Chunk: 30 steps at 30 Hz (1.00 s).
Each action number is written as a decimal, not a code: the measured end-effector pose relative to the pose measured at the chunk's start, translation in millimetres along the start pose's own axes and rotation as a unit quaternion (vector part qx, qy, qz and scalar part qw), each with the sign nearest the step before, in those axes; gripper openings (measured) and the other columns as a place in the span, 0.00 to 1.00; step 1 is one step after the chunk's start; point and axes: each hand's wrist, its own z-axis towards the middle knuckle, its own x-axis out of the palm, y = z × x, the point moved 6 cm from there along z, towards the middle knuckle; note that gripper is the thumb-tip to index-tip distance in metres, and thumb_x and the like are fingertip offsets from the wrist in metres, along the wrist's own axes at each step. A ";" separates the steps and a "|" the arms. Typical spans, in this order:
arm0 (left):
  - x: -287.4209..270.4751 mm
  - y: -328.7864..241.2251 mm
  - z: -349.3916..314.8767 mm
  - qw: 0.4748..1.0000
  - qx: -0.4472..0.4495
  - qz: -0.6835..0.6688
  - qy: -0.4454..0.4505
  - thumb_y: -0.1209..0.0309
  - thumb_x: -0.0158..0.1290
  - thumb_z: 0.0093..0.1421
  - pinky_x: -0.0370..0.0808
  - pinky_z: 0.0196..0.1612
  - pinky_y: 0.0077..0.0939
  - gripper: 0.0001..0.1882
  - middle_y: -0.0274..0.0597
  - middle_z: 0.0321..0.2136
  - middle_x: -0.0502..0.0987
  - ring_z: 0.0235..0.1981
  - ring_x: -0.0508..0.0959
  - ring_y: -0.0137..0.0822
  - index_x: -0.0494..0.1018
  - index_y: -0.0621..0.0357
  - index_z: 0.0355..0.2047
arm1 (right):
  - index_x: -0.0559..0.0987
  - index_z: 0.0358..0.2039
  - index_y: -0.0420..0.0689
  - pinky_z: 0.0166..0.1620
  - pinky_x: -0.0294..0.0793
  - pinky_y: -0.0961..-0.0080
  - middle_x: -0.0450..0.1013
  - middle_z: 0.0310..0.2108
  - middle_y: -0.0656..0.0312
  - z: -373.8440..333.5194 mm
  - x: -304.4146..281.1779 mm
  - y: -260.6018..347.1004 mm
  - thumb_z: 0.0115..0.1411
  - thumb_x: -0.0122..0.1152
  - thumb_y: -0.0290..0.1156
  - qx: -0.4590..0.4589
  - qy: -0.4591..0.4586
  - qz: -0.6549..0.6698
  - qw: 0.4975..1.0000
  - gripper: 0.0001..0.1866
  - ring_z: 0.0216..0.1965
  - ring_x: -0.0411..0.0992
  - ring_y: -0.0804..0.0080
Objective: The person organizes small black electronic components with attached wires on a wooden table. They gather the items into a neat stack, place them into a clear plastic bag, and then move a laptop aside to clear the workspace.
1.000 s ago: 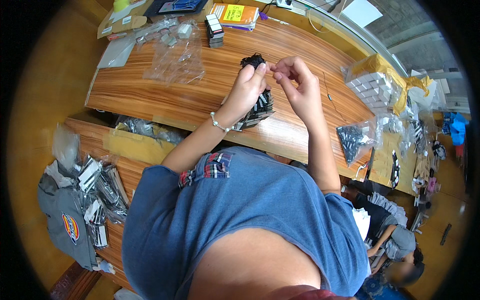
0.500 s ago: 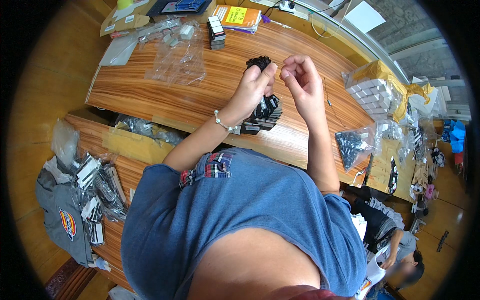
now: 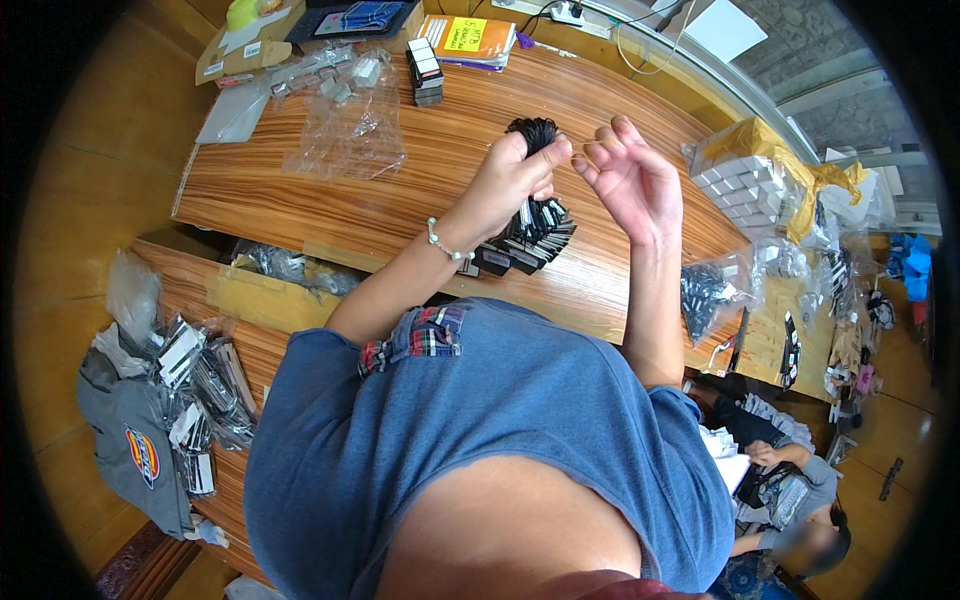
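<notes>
My left hand (image 3: 515,178) is closed around a bundle of black cords (image 3: 533,130), whose looped ends stick out above the fist. Below the hand, black tags (image 3: 530,238) with pale printed labels hang fanned out from the cords, over the wooden table. My right hand (image 3: 638,180) is raised just right of the bundle, palm turned partly up. Its thumb and forefinger come together near my left thumb, the other fingers curled. Something thin and pale seems to run between the two hands, too fine to make out.
A stack of tags (image 3: 425,72), an orange notebook (image 3: 462,40) and a clear plastic bag (image 3: 350,130) lie toward the back. Wrapped white boxes (image 3: 745,185) and a bag of black pieces (image 3: 708,290) stand right. Bagged tags (image 3: 205,385) lie left. A co-worker (image 3: 800,500) sits lower right.
My right hand has moved a little right and turned its palm up more. The cord bundle in my left hand has shifted slightly right. The co-worker's arm has moved.
</notes>
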 end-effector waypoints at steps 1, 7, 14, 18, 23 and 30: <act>-2.5 -1.6 2.6 1.000 0.003 0.001 -0.010 0.67 0.49 0.59 0.54 0.18 0.12 0.07 0.21 0.13 0.56 0.12 0.53 0.15 0.65 0.55 0.29 | 0.67 0.33 0.42 0.38 0.66 0.79 0.68 0.25 0.63 1.3 0.9 1.6 0.53 0.53 0.31 0.017 0.051 0.016 0.998 0.10 0.26 0.64 0.78; -6.0 -5.7 11.3 0.996 0.023 0.091 0.002 0.68 0.47 0.60 0.55 0.17 0.12 0.07 0.21 0.12 0.56 0.12 0.53 0.15 0.65 0.56 0.28 | 0.72 0.26 0.38 0.35 0.66 0.81 0.69 0.21 0.63 -4.0 -2.2 -6.8 0.54 0.44 0.24 0.046 0.023 -0.557 0.829 0.07 0.28 0.67 0.76; -16.5 -2.4 7.7 0.990 0.019 0.143 0.007 0.66 0.47 0.60 0.54 0.15 0.11 0.09 0.22 0.13 0.59 0.13 0.57 0.15 0.66 0.56 0.27 | 0.73 0.29 0.35 0.36 0.65 0.79 0.69 0.23 0.62 3.6 -2.3 -7.1 0.52 0.46 0.26 0.070 0.033 -0.361 0.929 0.09 0.28 0.66 0.76; -1.7 15.6 6.9 0.988 -0.008 0.126 0.091 0.61 0.48 0.59 0.55 0.15 0.10 0.12 0.23 0.15 0.61 0.14 0.59 0.16 0.66 0.55 0.25 | 0.64 0.24 0.43 0.35 0.58 0.77 0.59 0.20 0.67 -3.5 -3.1 -3.7 0.54 0.48 0.32 0.039 0.011 -0.035 0.999 0.08 0.24 0.56 0.78; -4.9 -5.2 -4.6 0.977 0.055 0.203 0.020 0.59 0.43 0.62 0.59 0.16 0.16 0.18 0.29 0.12 0.60 0.14 0.60 0.20 0.67 0.62 0.23 | 0.62 0.21 0.47 0.37 0.57 0.75 0.55 0.21 0.69 5.7 6.9 -3.4 0.56 0.48 0.31 -0.001 0.036 -0.137 0.990 0.09 0.24 0.54 0.77; -15.1 -28.5 -32.7 0.996 0.082 0.032 0.016 0.60 0.40 0.63 0.52 0.15 0.15 0.18 0.25 0.11 0.53 0.12 0.52 0.19 0.66 0.60 0.23 | 0.74 0.32 0.42 0.47 0.63 0.67 0.70 0.35 0.62 43.7 -116.1 -11.3 0.59 0.47 0.32 0.035 -0.074 -0.379 0.922 0.08 0.42 0.65 0.73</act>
